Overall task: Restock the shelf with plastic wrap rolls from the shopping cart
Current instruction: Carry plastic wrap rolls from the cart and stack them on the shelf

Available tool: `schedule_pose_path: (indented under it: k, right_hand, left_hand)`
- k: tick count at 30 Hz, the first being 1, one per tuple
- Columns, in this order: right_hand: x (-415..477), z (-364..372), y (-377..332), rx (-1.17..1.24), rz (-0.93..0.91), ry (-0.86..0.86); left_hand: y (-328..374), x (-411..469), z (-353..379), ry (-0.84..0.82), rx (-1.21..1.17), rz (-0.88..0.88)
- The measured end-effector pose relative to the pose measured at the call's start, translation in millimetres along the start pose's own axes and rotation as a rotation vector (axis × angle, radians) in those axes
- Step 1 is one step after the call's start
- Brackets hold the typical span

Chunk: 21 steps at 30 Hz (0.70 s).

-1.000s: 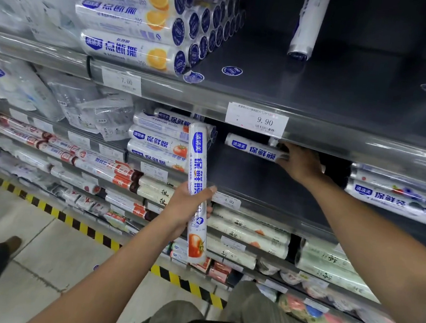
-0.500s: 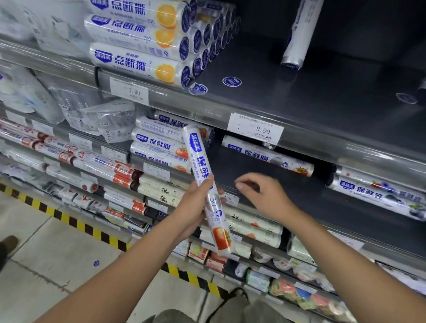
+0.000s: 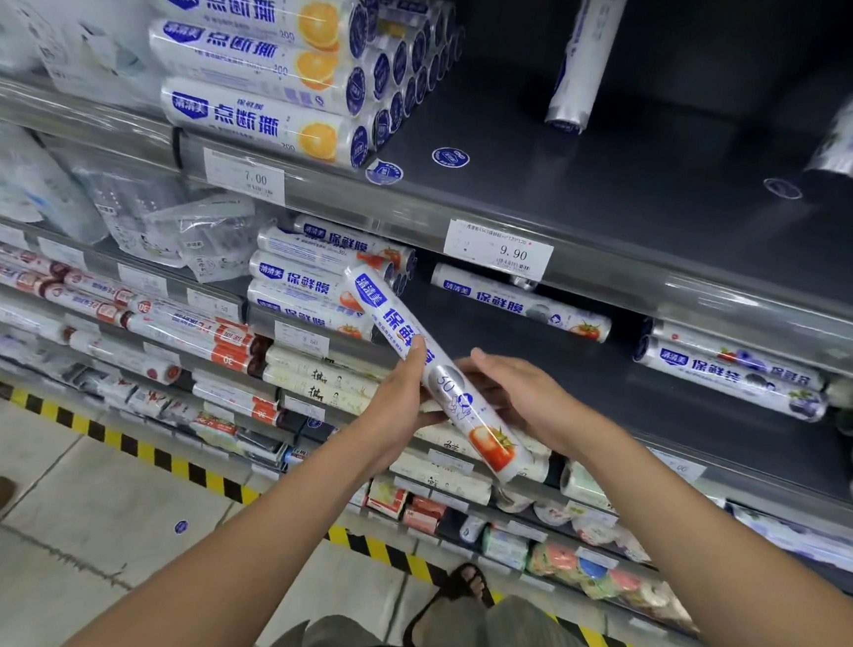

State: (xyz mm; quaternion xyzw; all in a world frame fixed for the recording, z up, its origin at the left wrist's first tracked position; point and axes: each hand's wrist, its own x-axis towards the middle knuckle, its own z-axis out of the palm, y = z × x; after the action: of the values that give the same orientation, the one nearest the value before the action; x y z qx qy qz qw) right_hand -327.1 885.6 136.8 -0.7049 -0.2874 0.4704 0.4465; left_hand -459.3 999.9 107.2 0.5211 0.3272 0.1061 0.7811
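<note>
Left hand (image 3: 397,398) fingers clamp the tilted plastic wrap roll (image 3: 440,376); right hand (image 3: 521,398) fingers touch it (curled or not, unclear). Shelf (image 3: 540,356) lies beyond the fingers; a loose handover could drop it.
</note>
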Motion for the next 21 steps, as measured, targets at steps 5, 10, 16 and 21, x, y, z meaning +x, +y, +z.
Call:
schedule_pose_path:
  k: [5,10,16,21]
  right_hand:
    - [2.9,2.4,0.8,-0.228,-0.159,0.022]
    - [12.8,-2.4,7.8,-0.490,-0.295,0.199]
    - [34.4,-60.4,24.4,-0.716,-0.242,0.423]
    - [65.9,-99.5,50.8,-0.958,-0.225,0.487]
  left_hand:
    - [-7.8,3.7,7.0,0.031,0.015,0.024]
    - [-9.3,5.2,6.8,-0.015,0.309,0.131]
    - [-30.7,30.4,-16.4,0.084,1.087,0.547]
    - [-30.4,56.9,-22.2,-0.004,1.547,0.590]
